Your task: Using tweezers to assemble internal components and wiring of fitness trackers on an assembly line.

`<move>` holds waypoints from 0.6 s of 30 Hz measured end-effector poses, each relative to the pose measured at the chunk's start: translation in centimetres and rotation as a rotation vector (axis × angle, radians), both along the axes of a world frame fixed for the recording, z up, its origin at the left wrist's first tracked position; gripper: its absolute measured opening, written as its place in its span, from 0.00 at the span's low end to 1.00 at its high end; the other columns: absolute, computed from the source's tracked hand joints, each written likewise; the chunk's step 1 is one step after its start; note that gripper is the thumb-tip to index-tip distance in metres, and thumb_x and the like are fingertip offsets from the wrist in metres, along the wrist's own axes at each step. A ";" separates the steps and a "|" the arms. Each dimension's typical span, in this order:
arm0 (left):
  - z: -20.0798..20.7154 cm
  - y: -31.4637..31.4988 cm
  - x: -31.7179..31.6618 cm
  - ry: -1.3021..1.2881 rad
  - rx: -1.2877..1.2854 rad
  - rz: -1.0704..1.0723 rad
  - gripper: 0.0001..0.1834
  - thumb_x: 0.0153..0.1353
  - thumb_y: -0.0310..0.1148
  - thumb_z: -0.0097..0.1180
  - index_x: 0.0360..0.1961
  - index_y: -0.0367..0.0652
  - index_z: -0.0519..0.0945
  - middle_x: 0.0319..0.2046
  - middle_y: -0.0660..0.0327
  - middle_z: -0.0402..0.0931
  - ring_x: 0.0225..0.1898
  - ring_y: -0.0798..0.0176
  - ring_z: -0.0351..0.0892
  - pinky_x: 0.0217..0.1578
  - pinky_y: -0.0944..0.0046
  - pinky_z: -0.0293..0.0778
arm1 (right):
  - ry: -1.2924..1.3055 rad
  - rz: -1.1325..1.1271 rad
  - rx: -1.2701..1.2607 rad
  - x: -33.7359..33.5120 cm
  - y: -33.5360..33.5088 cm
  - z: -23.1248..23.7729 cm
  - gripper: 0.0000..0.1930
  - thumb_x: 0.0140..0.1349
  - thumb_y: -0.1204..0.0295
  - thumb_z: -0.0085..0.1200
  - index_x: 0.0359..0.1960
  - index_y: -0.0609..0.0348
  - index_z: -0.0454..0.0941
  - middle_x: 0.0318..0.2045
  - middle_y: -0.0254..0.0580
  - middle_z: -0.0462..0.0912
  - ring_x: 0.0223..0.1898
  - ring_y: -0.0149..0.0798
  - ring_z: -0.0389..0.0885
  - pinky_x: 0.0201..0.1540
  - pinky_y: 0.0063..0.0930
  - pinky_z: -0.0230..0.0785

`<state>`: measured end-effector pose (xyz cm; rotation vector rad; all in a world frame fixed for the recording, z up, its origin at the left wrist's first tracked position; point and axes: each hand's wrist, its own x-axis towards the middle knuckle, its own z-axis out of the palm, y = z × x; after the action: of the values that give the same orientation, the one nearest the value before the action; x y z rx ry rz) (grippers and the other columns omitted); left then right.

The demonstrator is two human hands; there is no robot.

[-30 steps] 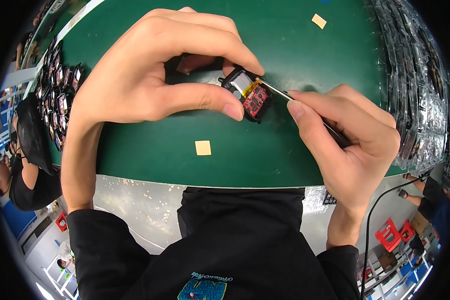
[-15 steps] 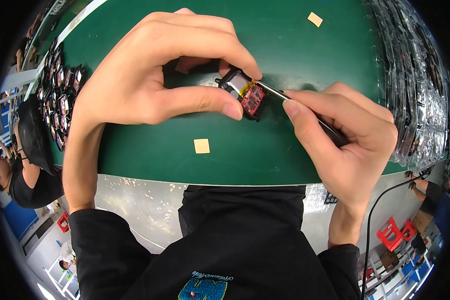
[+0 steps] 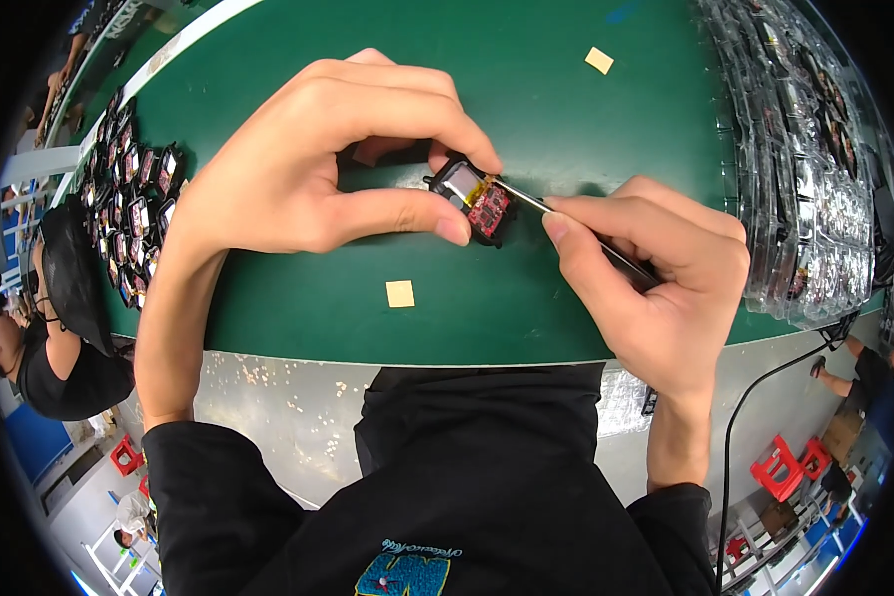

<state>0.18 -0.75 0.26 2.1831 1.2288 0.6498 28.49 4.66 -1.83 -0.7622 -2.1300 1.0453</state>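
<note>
Between the thumb and fingers of my left hand (image 3: 338, 149) is a small black device housing (image 3: 480, 226), its open side facing up. A silver battery (image 3: 462, 183) with yellow tape lies in it beside a red circuit board (image 3: 490, 210). My right hand (image 3: 666, 268) grips a slim tool (image 3: 526, 198) with a silver tip and a dark handle. That tip meets the housing's upper right edge, close to my left forefinger and the yellow tape. Whether the tool has one prong or two I cannot make out.
Many similar open devices (image 3: 134, 214) are grouped at the green table's (image 3: 308, 318) left. Stacked clear plastic trays (image 3: 805, 199) line its right side. Two small cream squares (image 3: 399, 294) lie on the tabletop. Another person (image 3: 65, 358) sits at the left; red stools (image 3: 777, 469) stand beyond.
The view has shifted slightly. My right hand and the tool sit a little further left in the picture, the tip still at the housing's edge. My left hand keeps its grip.
</note>
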 end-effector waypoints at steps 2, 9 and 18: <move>0.1 0.0 0.0 -0.001 0.002 0.003 0.27 0.49 0.38 0.85 0.50 0.40 0.93 0.37 0.63 0.88 0.36 0.62 0.81 0.45 0.63 0.69 | 0.035 -0.005 0.024 -0.3 0.1 -0.3 0.05 0.57 0.85 0.72 0.36 0.66 0.93 0.19 0.34 0.80 0.18 0.25 0.72 0.23 0.25 0.58; 1.0 0.4 0.9 0.050 0.049 0.056 0.28 0.48 0.39 0.87 0.51 0.44 0.92 0.35 0.66 0.85 0.33 0.61 0.74 0.42 0.60 0.70 | 0.059 -0.100 0.004 0.8 0.5 0.7 0.03 0.59 0.82 0.72 0.34 0.64 0.93 0.19 0.36 0.80 0.17 0.26 0.73 0.22 0.26 0.59; 1.7 -0.2 0.9 0.074 0.183 0.237 0.27 0.45 0.35 0.86 0.47 0.41 0.91 0.27 0.64 0.80 0.27 0.64 0.74 0.31 0.63 0.69 | 0.336 -0.172 -0.052 0.7 -0.1 -0.6 0.03 0.65 0.80 0.71 0.39 0.66 0.93 0.23 0.38 0.84 0.19 0.26 0.76 0.22 0.26 0.64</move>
<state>1.06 -0.91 1.96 2.2449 1.5363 0.8112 29.22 4.54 -2.42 -0.7229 -1.7294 1.0570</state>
